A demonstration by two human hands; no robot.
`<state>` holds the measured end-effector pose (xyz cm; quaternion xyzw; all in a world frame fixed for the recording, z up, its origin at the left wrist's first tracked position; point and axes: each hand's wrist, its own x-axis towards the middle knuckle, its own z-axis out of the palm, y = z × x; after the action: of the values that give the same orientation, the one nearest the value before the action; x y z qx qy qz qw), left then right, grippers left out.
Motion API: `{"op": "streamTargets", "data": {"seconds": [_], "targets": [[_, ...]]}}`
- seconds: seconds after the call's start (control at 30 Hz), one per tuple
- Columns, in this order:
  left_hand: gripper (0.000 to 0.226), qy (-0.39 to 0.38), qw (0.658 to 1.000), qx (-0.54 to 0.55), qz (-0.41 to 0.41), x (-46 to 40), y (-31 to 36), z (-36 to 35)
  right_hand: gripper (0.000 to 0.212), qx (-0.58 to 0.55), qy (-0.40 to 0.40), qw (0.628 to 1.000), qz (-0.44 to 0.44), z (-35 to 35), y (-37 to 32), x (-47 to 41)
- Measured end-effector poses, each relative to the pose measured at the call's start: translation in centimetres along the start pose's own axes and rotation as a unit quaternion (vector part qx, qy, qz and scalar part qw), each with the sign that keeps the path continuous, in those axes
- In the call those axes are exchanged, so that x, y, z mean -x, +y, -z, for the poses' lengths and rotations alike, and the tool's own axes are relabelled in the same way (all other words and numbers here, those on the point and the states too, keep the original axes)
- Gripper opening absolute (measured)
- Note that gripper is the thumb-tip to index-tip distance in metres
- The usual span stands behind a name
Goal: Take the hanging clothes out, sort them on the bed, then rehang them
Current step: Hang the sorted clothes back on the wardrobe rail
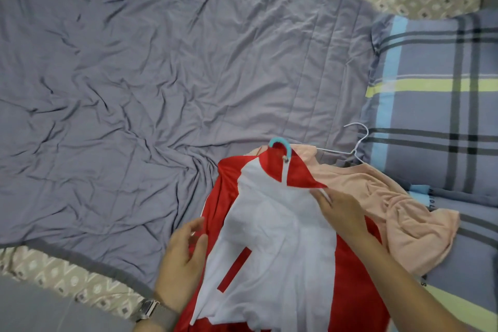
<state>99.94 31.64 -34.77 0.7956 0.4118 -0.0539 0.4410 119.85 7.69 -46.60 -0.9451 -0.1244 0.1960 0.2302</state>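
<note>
Lying near the bed's near edge, on grey-lilac crumpled quilt (161,67): red-and-white jersey-fabric sports top (272,237), on a white hanger with turquoise plastic hook (280,144). Long axis running from hook, far end, to hem at the frame's bottom edge, so roughly straight away from the body. Partly overlapping, on its right: peach-pink soft knit garment (382,197), bunched, on thin white wire hanger (355,143), hook pointing toward the plaid grey, blue and yellow pillow (436,94).

Right hand (342,213): resting on the top's right shoulder, where white panel meets red; fingertips apparently pinching a fold or a hanger arm there, though blurred. Grip judged closed on the cloth.

Left hand (183,248): just beside the top's left red edge, fingers loosely curled, thumb out, holding nothing visible; possibly brushing the sleeve. Wristwatch (147,307) on that wrist.

Governing relation: hook lies beyond both hands, nearer the right. Likely step, sorting on the bed; freeing the hanger would call for a reach forward along the axis.
</note>
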Motion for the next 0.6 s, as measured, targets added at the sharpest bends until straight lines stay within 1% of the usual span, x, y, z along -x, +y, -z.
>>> {"op": "streamTargets", "data": {"seconds": [0.03, 0.1, 0.17, 0.2, 0.27, 0.33, 0.4, 0.43, 0.47, 0.5, 0.53, 0.57, 0.6], "targets": [[0.025, 0.004, 0.999, -0.031, -0.030, -0.4, 0.1, 0.1, 0.047, -0.038, -0.007, 0.999, 0.022, 0.5, -0.3, 1.5], [0.048, -0.009, 0.992, -0.091, -0.087, -1.2, -0.1, 0.2, 0.052, -0.117, -0.049, 0.992, 0.014, 1.8, -0.8, 4.1], [0.057, -0.014, 0.977, -0.166, -0.136, -1.8, -0.3, 0.4, 0.059, -0.181, -0.138, 0.974, -0.020, 3.3, -0.8, 6.6], [0.056, -0.017, 0.966, -0.207, -0.153, -1.9, -0.1, 0.5, 0.062, -0.200, -0.180, 0.963, -0.034, 4.2, -0.8, 7.6], [0.049, -0.031, 0.945, -0.270, -0.181, -1.8, 0.4, 0.6, 0.068, -0.224, -0.234, 0.945, -0.046, 5.6, -0.7, 8.9], [0.046, -0.043, 0.938, -0.279, -0.201, -1.8, 0.9, 0.4, 0.066, -0.232, -0.272, 0.932, -0.064, 6.3, -0.4, 9.3], [0.045, -0.032, 0.938, -0.283, -0.198, -1.8, 1.2, -0.1, 0.068, -0.242, -0.318, 0.913, -0.074, 7.5, -0.3, 8.2], [0.044, -0.020, 0.937, -0.289, -0.196, -1.8, 1.3, -0.3, 0.071, -0.230, -0.326, 0.915, -0.060, 8.0, 0.0, 7.1], [0.044, -0.012, 0.935, -0.296, -0.193, -1.8, 1.2, -0.4, 0.067, -0.194, -0.300, 0.933, -0.048, 8.4, 0.6, 5.6], [0.045, -0.011, 0.933, -0.305, -0.191, -1.7, 1.2, -0.4, 0.055, -0.118, -0.228, 0.965, -0.041, 8.6, 1.8, 3.6], [0.044, -0.013, 0.931, -0.313, -0.189, -1.7, 1.1, -0.3, 0.047, -0.020, -0.127, 0.991, -0.034, 8.8, 3.3, 1.6], [0.042, -0.018, 0.929, -0.319, -0.188, -1.5, 1.0, -0.2, 0.051, 0.083, -0.040, 0.995, -0.050, 8.7, 5.2, -0.3], [0.039, -0.021, 0.929, -0.319, -0.186, -1.4, 0.8, -0.1, 0.059, 0.155, -0.006, 0.984, -0.089, 8.6, 7.0, -1.9]]}}
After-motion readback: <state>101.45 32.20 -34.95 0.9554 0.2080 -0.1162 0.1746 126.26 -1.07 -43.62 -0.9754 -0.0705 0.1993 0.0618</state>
